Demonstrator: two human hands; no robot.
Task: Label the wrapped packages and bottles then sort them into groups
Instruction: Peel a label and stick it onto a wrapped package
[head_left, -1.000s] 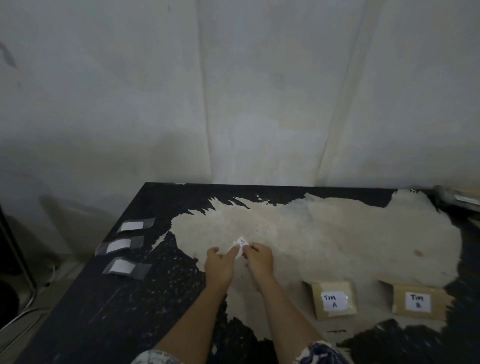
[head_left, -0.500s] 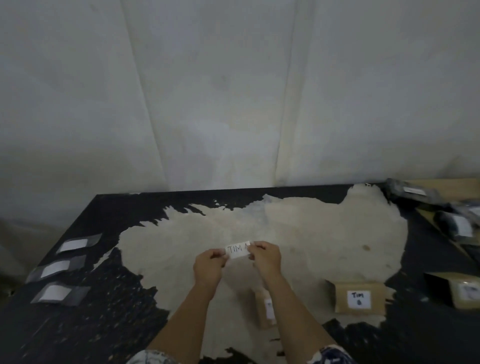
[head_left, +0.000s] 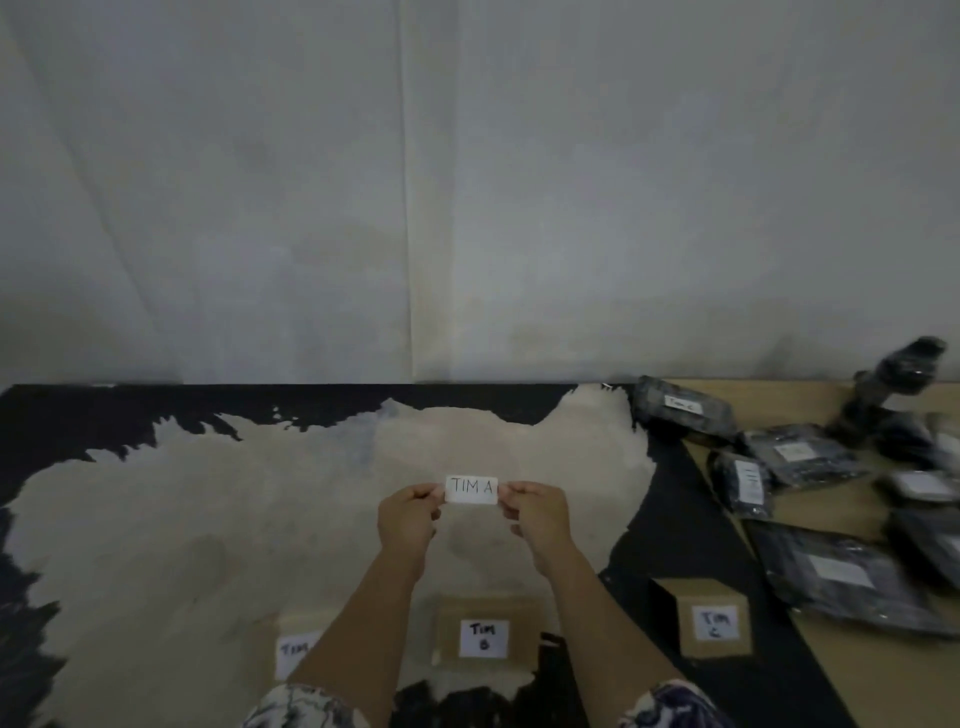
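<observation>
A white paper label (head_left: 471, 490) reading "TIM A" is held up flat above the table. My left hand (head_left: 408, 519) pinches its left edge and my right hand (head_left: 535, 517) pinches its right edge. Below my arms lie three brown boxes: one marked "TIM" partly hidden by my left forearm (head_left: 296, 649), one marked "TIM B" (head_left: 485, 631) and one marked "TIM C" (head_left: 714, 623). At the right lie several black wrapped packages (head_left: 841, 577), one near the wall labelled "TIM C" (head_left: 680, 408). Dark wrapped bottles (head_left: 893, 384) lie at the far right.
The table top (head_left: 156, 519) is black with a large worn pale patch. A tan board (head_left: 883, 675) under the black packages covers the right side. A grey wall rises directly behind the table.
The view has swung right, bringing the black packages and the "TIM C" box into sight. My hands have unfolded the label and now hold it flat and stretched so "TIM A" reads fully.
</observation>
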